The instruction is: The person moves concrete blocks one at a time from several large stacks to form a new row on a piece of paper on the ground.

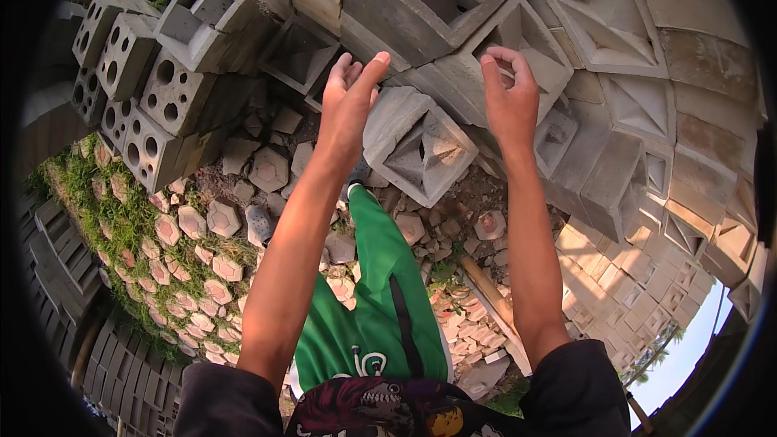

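Observation:
My left hand reaches forward with fingers apart, holding nothing, just left of a grey square concrete vent block that leans tilted on the pile. My right hand is raised with fingers curled, resting against the edge of a larger grey vent block in the stack above. I cannot tell whether it grips that block. My leg in green trousers stands below, between my arms.
Stacked grey blocks with round holes stand at the left. More patterned vent blocks are piled at the right and top. Broken hexagonal pavers and rubble cover the ground, with grass at the left.

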### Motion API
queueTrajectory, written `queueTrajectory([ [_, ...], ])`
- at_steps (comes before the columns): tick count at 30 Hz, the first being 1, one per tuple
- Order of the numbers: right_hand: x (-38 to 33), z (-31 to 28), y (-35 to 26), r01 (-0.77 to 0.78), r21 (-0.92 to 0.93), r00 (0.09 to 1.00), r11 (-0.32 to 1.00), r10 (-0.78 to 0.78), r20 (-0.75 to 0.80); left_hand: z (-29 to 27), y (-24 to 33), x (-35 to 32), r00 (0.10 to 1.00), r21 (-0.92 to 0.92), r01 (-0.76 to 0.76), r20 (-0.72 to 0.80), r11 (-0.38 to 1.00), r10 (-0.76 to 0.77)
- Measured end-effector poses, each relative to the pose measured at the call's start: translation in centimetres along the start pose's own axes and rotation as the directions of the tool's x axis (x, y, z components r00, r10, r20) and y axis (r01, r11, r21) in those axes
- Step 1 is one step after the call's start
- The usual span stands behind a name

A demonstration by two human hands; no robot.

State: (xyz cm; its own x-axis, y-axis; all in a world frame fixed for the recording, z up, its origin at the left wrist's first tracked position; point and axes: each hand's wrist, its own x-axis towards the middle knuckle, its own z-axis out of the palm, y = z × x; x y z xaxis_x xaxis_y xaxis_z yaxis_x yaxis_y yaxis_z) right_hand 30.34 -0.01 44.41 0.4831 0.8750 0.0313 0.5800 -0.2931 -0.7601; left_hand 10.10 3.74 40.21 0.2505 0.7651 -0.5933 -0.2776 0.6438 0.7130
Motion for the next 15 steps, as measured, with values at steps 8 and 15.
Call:
queueTrajectory([
  [8,16.5,1.2,2.9,0.403,-0.617,0.91,0.676,-0.37,0.189,11.1,2.9,9.5,0.966,0.256,0.24,-0.153,0.936,-0.206],
  [15,19.4,3.8,3.1,0.382,-0.721,0.919,0.579,-0.317,0.233,11.7,1.9,10.3,0.931,0.503,0.242,-0.362,0.83,-0.052],
])
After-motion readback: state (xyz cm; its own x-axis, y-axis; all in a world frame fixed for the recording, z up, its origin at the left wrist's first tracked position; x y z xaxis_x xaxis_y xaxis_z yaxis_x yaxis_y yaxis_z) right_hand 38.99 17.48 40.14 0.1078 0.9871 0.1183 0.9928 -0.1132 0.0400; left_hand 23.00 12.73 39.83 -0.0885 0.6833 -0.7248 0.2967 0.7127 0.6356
